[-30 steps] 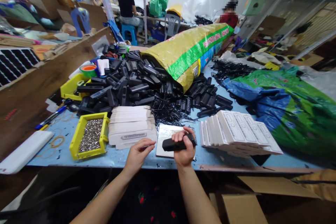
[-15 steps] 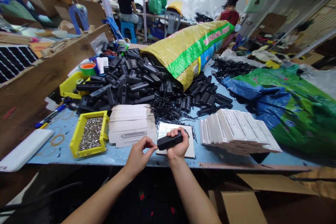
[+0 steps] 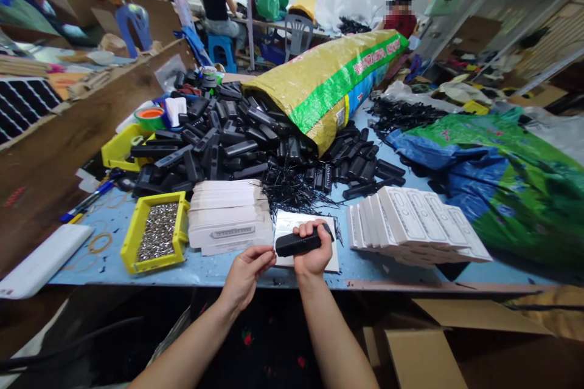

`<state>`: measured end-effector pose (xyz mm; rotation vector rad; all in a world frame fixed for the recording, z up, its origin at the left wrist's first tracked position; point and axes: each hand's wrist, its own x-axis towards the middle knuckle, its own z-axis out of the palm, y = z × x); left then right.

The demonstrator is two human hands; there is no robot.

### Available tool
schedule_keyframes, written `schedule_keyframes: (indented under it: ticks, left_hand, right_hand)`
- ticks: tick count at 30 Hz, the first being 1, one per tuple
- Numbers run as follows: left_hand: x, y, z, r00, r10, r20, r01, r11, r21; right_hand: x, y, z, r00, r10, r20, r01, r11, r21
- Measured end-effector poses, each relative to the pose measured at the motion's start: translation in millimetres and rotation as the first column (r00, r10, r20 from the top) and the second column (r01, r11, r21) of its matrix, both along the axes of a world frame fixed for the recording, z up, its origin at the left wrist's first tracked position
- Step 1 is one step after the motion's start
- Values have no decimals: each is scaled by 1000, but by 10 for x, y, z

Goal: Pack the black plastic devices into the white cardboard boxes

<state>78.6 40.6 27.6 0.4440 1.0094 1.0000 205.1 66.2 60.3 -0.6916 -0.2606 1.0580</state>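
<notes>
My right hand (image 3: 314,250) is wrapped round a black plastic casing (image 3: 292,244), long and ridged, held above a white card (image 3: 329,264) on the table. At the left end of the casing, my left hand (image 3: 249,270) has its thumb and forefinger pinched together. What is between those fingertips is too small to make out. A stack of white printed cards (image 3: 230,213) stands just beyond my left hand. Left of it, a yellow bin (image 3: 126,255) is filled with small shiny metal pieces (image 3: 159,231).
Black casings (image 3: 214,140) are heaped at the back, spilling from a yellow-green sack (image 3: 292,91). Thin black strips (image 3: 292,188) lie before them. More printed cards (image 3: 410,225) stand at right, beside a green and blue bag (image 3: 515,176). A white box (image 3: 45,258) lies left. Several people sit beyond.
My left hand has turned slightly and moved a little right, still pinching at the casing's end. My right hand and the casing have shifted slightly right.
</notes>
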Motion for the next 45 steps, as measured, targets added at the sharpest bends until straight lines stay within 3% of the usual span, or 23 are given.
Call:
schedule_keyframes:
  ticks: [8, 11, 14, 16, 17, 19, 21, 22, 23, 25, 26, 27, 29, 30, 31, 33, 35, 38, 40, 42, 44, 45]
  left_hand:
    - [23, -11, -18, 999, 19, -40, -12, 986, 166]
    - [49, -25, -68, 979, 6, -203, 54, 956, 289]
    - [-44, -12, -130, 909, -22, -416, 204, 895, 397]
    - [-241, 37, -183, 770, 58, -636, 346, 800, 491]
    - [-376, 74, -216, 645, 149, -749, 433, 737, 519]
    - [-670, 159, -288, 307, 359, -882, 594, 652, 471]
    - [-913, 241, -345, 17, 433, -901, 694, 644, 322]
    - [-990, 281, -353, -82, 433, -897, 717, 651, 249]
    - [-1036, 321, -343, -151, 420, -895, 728, 660, 187]
    - [-1048, 409, -253, -223, 342, -913, 726, 683, 79]
    - [-1032, 456, -176, -230, 267, -936, 723, 690, 19]
    - [-1011, 501, -84, -226, 179, -958, 723, 689, -42]
    - [-972, 570, 117, -185, 6, -983, 760, 634, -139]
    - [-955, 582, 211, -123, -74, -990, 799, 585, -143]
    - [-936, 575, 289, -33, -156, -987, 843, 526, -111]
    - [-874, 505, 381, 203, -319, -926, 894, 445, 43]
    - [-780, 387, 375, 424, -401, -812, 851, 482, 206]
    - [-643, 228, 239, 589, -415, -694, 752, 596, 282]
    - [-610, 182, 138, 622, -487, -613, 750, 594, 290]
    - [-635, 181, 82, 605, -466, -646, 754, 595, 277]
    - [-689, 198, 92, 524, -355, -774, 758, 609, 234]
    - [-714, 205, 118, 473, -295, -830, 765, 604, 222]
  right_hand:
    - [-10, 9, -57, 999, 6, -53, -8, 999, -44]
    - [-27, 14, -71, 997, 4, -74, -8, 998, -63]
    - [-3, -24, -66, 999, 37, -36, -38, 999, -32]
    - [73, -89, -93, 993, 9, 117, -15, 999, 49]
    - [132, -127, -128, 968, -8, 253, -19, 995, 102]
    - [277, -184, -249, 821, 10, 571, -125, 978, 164]
    - [433, -177, -422, 649, 112, 752, -269, 959, 89]
    - [507, -145, -514, 635, 157, 757, -285, 958, 40]
    - [576, -98, -601, 678, 170, 715, -240, 971, -4]
    - [698, 7, -734, 780, 99, 617, -26, 992, -127]
    - [746, 48, -770, 777, 47, 628, 97, 976, -193]
    - [781, 72, -779, 719, 13, 695, 213, 948, -237]
    - [791, 57, -714, 471, -43, 881, 406, 897, -173]
    - [756, 21, -644, 323, -77, 943, 432, 899, -75]
    - [693, -25, -555, 193, -112, 975, 385, 923, 30]
    - [495, -122, -353, 16, -163, 986, 128, 979, 160]
    - [263, -185, -179, -99, -194, 976, -149, 973, 179]
    - [37, -213, -61, -185, -221, 957, -254, 952, 171]
    - [24, -235, -66, -182, -190, 965, -301, 945, 129]
    - [86, -279, -97, -195, -104, 975, -391, 920, 19]
    - [156, -320, -135, -191, 0, 982, -450, 889, -88]
    - [178, -330, -160, -142, 56, 988, -454, 884, -115]
